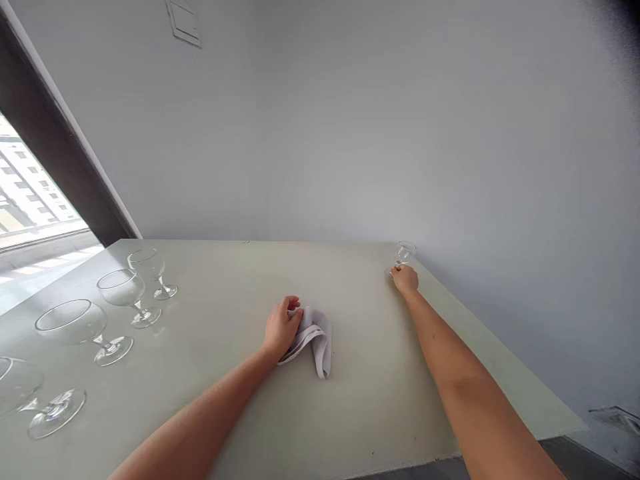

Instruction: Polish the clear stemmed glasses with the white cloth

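Note:
At the far right of the table, my right hand (406, 277) is closed at the stem of a clear wine glass (406, 249). The glass stands near the wall-side edge, its bowl showing above my fingers and much of its foot covered. Nearer the middle, my left hand (283, 328) has its thumb and curled fingers closed on a light grey cloth (323, 337). The cloth is folded and bunched, one end hanging over onto the tabletop to the right of the hand.
Several clear stemmed glasses (114, 351) stand in a row along the left side of the pale table (370, 400); the nearest is cut off by the frame. Grey walls (340, 120) meet behind the table. A window (30, 187) with a dark frame is at left.

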### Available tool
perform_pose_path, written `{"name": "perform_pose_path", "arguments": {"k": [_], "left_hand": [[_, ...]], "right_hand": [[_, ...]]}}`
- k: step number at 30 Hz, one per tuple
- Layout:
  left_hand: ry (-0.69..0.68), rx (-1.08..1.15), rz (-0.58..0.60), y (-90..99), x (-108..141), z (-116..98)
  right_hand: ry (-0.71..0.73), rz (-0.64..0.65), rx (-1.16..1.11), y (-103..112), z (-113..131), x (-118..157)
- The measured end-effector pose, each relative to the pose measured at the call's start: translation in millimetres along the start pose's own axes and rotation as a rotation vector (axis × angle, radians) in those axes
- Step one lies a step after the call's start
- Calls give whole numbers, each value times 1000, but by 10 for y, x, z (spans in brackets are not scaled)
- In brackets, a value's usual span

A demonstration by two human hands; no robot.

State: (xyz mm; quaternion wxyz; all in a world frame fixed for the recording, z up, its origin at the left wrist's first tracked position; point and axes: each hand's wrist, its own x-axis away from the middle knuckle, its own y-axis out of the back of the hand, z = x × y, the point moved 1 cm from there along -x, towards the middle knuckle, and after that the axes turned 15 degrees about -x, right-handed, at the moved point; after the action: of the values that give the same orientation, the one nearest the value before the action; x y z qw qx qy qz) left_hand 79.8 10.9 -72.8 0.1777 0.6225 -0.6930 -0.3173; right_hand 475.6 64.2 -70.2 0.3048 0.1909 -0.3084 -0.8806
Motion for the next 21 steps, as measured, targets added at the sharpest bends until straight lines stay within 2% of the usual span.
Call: {"name": "perform_pose_path", "arguments": {"k": [6, 10, 11, 13, 15, 17, 18, 19, 21], "left_hand": [[6, -26, -4, -5, -1, 18], [31, 41, -31, -46, -5, 37], [38, 69, -40, -61, -5, 43], [75, 148, -79, -75, -16, 60], [136, 213, -151, -38, -56, 94], [196, 231, -248, 84, -137, 158], [237, 226, -315, 183, -190, 206], [300, 220, -401, 304, -247, 267], [468, 210, -603, 589, -356, 422]], "right_hand": [[23, -82, -47, 63, 42, 158], [109, -95, -122, 81, 209, 590], [159, -52, -156, 63, 295, 762], [344, 122, -242, 17, 520, 1188], [749, 443, -352, -20, 783, 1699], [1143, 739, -299, -38, 987, 2205], [1282, 833, -237, -47, 1050, 2419], [1365, 886, -174, -64, 1085, 2593], [1417, 894, -75, -124, 1087, 2813]]}}
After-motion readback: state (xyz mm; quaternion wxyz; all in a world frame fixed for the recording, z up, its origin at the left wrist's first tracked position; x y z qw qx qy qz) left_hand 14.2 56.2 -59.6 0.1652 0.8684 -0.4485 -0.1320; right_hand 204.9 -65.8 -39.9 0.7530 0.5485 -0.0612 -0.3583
